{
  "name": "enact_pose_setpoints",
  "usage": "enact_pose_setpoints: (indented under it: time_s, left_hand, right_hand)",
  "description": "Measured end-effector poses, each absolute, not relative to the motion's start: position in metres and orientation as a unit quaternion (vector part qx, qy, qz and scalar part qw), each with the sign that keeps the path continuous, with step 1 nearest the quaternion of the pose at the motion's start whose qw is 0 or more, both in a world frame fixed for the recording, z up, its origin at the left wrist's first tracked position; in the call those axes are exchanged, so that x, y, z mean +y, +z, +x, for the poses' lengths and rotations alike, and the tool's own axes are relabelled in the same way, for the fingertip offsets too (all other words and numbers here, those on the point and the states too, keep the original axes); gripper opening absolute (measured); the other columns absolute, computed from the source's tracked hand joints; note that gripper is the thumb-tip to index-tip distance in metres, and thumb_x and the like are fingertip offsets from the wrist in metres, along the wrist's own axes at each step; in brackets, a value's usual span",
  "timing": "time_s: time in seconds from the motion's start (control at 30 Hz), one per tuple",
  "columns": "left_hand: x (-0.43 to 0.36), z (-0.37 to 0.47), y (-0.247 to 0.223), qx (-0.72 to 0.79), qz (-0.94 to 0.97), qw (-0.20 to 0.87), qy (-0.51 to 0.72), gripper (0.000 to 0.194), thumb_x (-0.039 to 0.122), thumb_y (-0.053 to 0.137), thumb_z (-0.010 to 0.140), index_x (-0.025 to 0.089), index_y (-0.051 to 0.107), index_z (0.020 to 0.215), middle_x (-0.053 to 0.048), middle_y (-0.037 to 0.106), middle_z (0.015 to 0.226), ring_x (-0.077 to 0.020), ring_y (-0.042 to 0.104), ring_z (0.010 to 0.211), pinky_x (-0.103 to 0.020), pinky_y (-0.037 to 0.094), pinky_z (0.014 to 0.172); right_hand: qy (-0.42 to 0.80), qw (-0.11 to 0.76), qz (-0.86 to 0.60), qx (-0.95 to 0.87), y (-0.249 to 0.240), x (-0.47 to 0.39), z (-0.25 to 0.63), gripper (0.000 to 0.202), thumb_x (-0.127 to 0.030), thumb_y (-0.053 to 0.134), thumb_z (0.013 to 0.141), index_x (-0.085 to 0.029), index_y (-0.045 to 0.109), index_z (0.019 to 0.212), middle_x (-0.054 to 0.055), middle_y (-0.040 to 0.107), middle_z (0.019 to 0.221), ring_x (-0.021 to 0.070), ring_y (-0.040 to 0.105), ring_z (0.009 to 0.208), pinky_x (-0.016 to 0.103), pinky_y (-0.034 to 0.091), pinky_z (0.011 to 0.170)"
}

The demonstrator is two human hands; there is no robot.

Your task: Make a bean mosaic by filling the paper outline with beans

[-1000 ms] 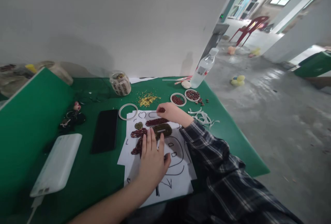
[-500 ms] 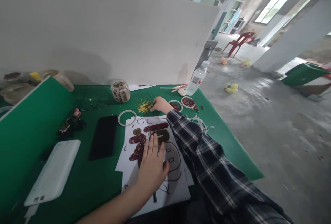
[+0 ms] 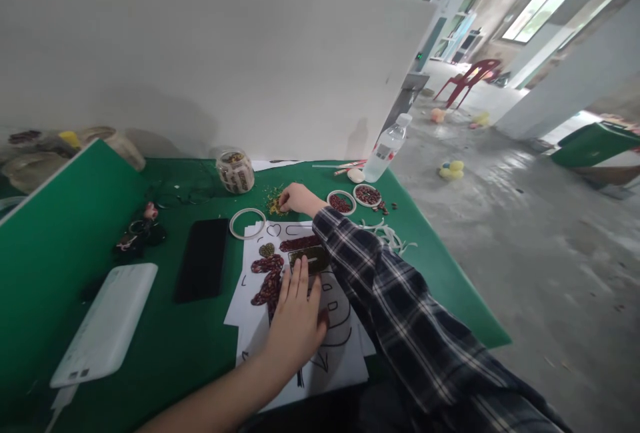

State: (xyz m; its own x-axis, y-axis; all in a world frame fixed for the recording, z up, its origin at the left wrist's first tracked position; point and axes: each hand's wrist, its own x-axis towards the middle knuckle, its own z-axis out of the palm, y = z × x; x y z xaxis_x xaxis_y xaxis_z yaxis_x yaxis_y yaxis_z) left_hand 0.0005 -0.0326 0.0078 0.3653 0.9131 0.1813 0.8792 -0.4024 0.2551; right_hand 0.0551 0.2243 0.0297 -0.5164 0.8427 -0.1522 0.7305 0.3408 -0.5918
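Note:
My left hand (image 3: pixel 297 310) lies with fingers spread on white paper (image 3: pixel 345 360) that carries black line drawings. Dark red beans (image 3: pixel 267 286) and a patch of small green grains (image 3: pixel 313 258) fill parts of the drawing beside its fingertips. Beyond the paper, my right hand (image 3: pixel 296 198) reaches into a loose pile of yellow-green bits (image 3: pixel 274 204), fingers pinched together. Whatever is between those fingertips is too small to make out. Right of it stand two round lids of red beans (image 3: pixel 341 202) (image 3: pixel 367 195). An unfilled white ring (image 3: pixel 247 224) lies to its left.
A jar (image 3: pixel 235 172) stands at the back, a water bottle (image 3: pixel 387 148) at the back right. A black phone (image 3: pixel 201 261), a white power bank (image 3: pixel 106 326) and keys (image 3: pixel 140 233) lie left. White strips (image 3: pixel 387 236) lie right. A partition (image 3: pixel 225 53) rises behind.
My right hand has moved slightly left, further over the yellow-green pile. My left hand stays on the paper. The camera view has shifted a little.

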Motion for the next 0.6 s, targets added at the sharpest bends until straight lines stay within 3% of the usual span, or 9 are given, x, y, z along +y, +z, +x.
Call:
enact_pose_setpoints:
  time_s: [0.2,0.6]
  left_hand:
    - [-0.033,0.001,0.009,0.539,0.827,0.07,0.143,0.052,0.035,0.049,0.082,0.01,0.047,0.127,-0.022,0.022,0.148,-0.0344,0.016,0.138,-0.052,0.026,0.109]
    - [-0.033,0.002,0.008,0.512,0.841,0.073,0.156,0.049,0.031,0.046,0.085,0.011,0.044,0.13,-0.02,0.023,0.149,-0.0314,0.014,0.139,-0.05,0.025,0.11]
  right_hand:
    - [0.299,0.119,-0.472,-0.821,0.032,0.223,0.058,0.008,-0.011,0.07,0.066,-0.01,0.071,0.074,0.008,0.069,0.069,0.0137,0.061,0.063,0.023,0.045,0.062]
    - [0.285,0.197,-0.511,-0.787,0.025,0.226,0.082,0.023,-0.005,0.061,0.068,-0.011,0.073,0.087,0.008,0.071,0.083,0.0163,0.065,0.081,0.023,0.049,0.077]
